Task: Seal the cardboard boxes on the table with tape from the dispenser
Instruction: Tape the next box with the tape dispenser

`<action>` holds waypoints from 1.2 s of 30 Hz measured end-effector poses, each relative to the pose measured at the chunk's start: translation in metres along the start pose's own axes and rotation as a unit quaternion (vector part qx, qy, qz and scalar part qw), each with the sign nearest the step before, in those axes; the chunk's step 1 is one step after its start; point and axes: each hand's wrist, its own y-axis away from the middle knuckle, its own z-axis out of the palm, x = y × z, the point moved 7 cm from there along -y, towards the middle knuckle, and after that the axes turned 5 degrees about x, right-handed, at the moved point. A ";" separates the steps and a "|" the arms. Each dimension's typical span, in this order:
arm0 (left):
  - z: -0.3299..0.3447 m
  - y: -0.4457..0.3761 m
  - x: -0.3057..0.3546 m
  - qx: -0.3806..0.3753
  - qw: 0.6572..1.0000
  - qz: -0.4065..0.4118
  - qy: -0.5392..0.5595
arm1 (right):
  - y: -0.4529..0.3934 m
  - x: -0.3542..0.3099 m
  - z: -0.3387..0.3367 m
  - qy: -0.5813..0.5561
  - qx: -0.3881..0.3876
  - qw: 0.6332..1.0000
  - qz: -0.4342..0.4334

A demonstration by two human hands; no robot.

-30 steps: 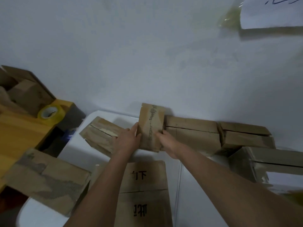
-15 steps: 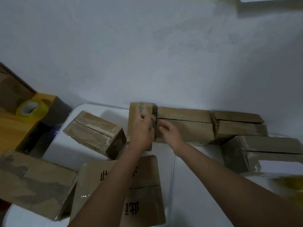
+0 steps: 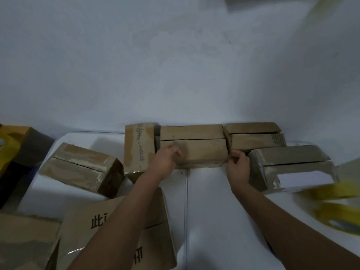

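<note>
Presently, hands: left hand (image 3: 167, 157) and right hand (image 3: 238, 164) curl their fingers on opposite ends of the middle box (image 3: 196, 146).
Box position: at the table's (image 3: 210, 201) back edge, against the wall (image 3: 175, 65), between the upright box (image 3: 138, 148) and the right-hand box (image 3: 255, 138).
Long axis: runs left to right, parallel to the wall; the flap seam faces the viewer.
Tape: yellow rolls (image 3: 335, 215) lie blurred, near right.
Risk: tight neighbours may snag and topple the upright box when the middle one is pulled; loose flaps may spring open.
</note>
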 end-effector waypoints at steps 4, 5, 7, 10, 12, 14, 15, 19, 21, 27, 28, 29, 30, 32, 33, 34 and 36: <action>0.004 -0.006 -0.010 0.040 0.995 -0.084 -0.047 | -0.001 0.015 0.015 -0.008 -0.083 0.993 0.089; 0.005 -0.008 -0.013 0.042 0.993 -0.102 -0.043 | 0.000 0.014 0.017 -0.001 -0.104 0.990 0.095; 0.004 -0.009 -0.020 0.060 0.988 -0.139 0.009 | 0.003 0.010 0.020 0.004 -0.126 0.988 0.092; -0.010 -0.006 -0.022 0.139 0.973 -0.155 0.099 | 0.007 0.000 0.018 -0.042 -0.113 0.990 0.070; -0.024 -0.005 -0.024 0.190 0.959 -0.159 0.137 | 0.010 -0.014 0.015 -0.076 -0.098 0.992 0.038; -0.040 -0.007 -0.028 0.236 0.941 -0.163 0.182 | 0.014 -0.033 0.013 -0.114 -0.091 0.989 0.014; -0.048 -0.007 -0.029 0.253 0.932 -0.166 0.201 | 0.016 -0.042 0.012 -0.130 -0.090 0.987 0.009; -0.075 0.002 -0.019 0.293 0.903 -0.175 0.261 | 0.025 -0.071 0.003 -0.194 -0.075 0.978 0.006; -0.090 0.009 -0.016 0.319 0.891 -0.170 0.276 | 0.030 -0.087 -0.006 -0.226 -0.060 0.972 -0.012; -0.113 0.041 0.004 0.364 0.874 -0.108 0.303 | 0.065 -0.112 -0.055 -0.269 -0.013 0.962 -0.046; -0.110 0.048 0.008 0.359 0.881 -0.102 0.292 | 0.072 -0.104 -0.063 -0.270 -0.010 0.962 -0.032; -0.107 0.056 0.013 0.359 0.885 -0.091 0.283 | 0.080 -0.096 -0.071 -0.269 -0.007 0.963 -0.022; -0.102 0.063 0.017 0.364 0.885 -0.080 0.279 | 0.089 -0.087 -0.080 -0.264 -0.005 0.964 -0.011; -0.091 0.079 0.025 0.373 0.882 -0.067 0.282 | 0.107 -0.065 -0.098 -0.255 0.004 0.967 0.004; -0.084 0.088 0.031 0.374 0.882 -0.064 0.278 | 0.117 -0.053 -0.106 -0.256 0.007 0.967 0.015; -0.077 0.096 0.036 0.373 0.883 -0.059 0.277 | 0.127 -0.042 -0.114 -0.257 0.010 0.966 0.026; -0.061 0.108 0.045 0.362 0.888 -0.042 0.279 | 0.146 -0.018 -0.129 -0.260 0.018 0.964 0.042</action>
